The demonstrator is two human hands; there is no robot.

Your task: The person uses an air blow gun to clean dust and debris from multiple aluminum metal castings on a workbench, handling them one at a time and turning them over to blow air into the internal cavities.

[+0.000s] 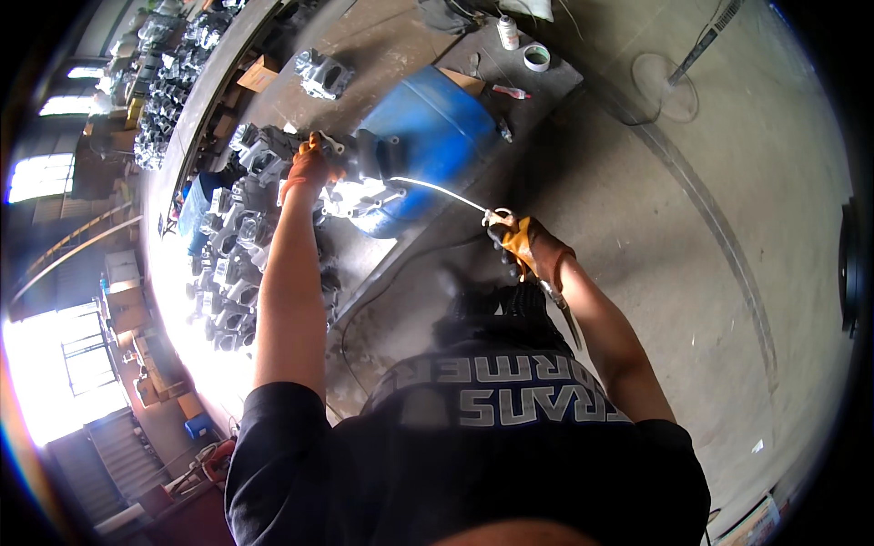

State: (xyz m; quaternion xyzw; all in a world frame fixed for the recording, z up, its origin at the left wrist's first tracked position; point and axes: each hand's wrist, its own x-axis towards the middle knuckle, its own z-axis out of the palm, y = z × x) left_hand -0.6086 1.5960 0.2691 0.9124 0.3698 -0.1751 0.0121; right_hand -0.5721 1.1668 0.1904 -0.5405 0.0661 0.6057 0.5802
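My left hand (308, 168), in an orange glove, grips a grey cast metal part (364, 177) held over a blue drum (428, 136). My right hand (521, 241), also gloved in orange, is shut on a tool with a thin white tube (442, 191). The tube reaches from that hand to the metal part. A dark hose or handle runs back from the tool along my right forearm.
Several similar grey castings (232, 264) are piled on the bench at the left, with one more casting (323, 75) further back. A tape roll (536, 57), a small bottle (507, 33) and a red pen (510, 91) lie on the bench corner. Concrete floor (692, 255) lies to the right.
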